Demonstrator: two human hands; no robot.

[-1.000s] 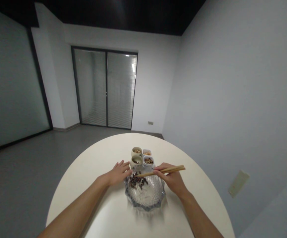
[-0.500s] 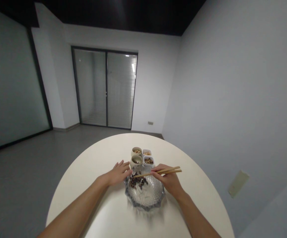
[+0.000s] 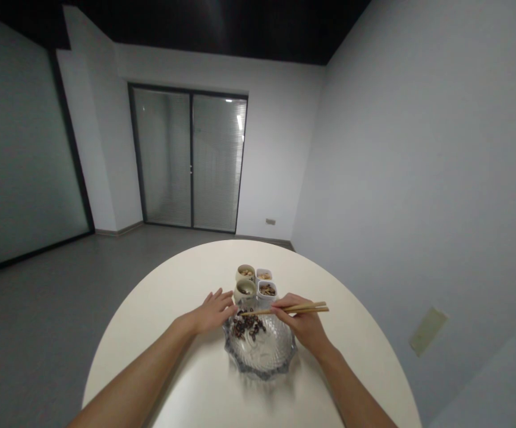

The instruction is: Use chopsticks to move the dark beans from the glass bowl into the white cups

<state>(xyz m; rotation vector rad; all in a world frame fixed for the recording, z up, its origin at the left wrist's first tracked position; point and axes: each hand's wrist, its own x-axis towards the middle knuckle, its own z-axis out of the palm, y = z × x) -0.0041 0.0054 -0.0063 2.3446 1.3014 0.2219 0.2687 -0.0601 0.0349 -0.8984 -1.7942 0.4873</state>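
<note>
While our right hand (image 3: 305, 326) hovered, its fingers (image 3: 281, 308) pressed together, pinching a pair of wooden chopsticks (image 3: 302, 309) whose long axis ran almost level across the view, tips pointing left. Those tips ended over a heap of dark beans (image 3: 247, 326), which lay to the left of the pinch; we could not tell whether they touched it. Our left hand (image 3: 213, 312) lay open, its fingers (image 3: 221, 299) spread, just beside the heap and nearer to it than the right. The heap sat in a scalloped glass bowl (image 3: 258, 371) on a round cream table (image 3: 164, 356). Beyond stood two round cups (image 3: 245, 290) and two square white cups (image 3: 267, 290), holding food.
</note>
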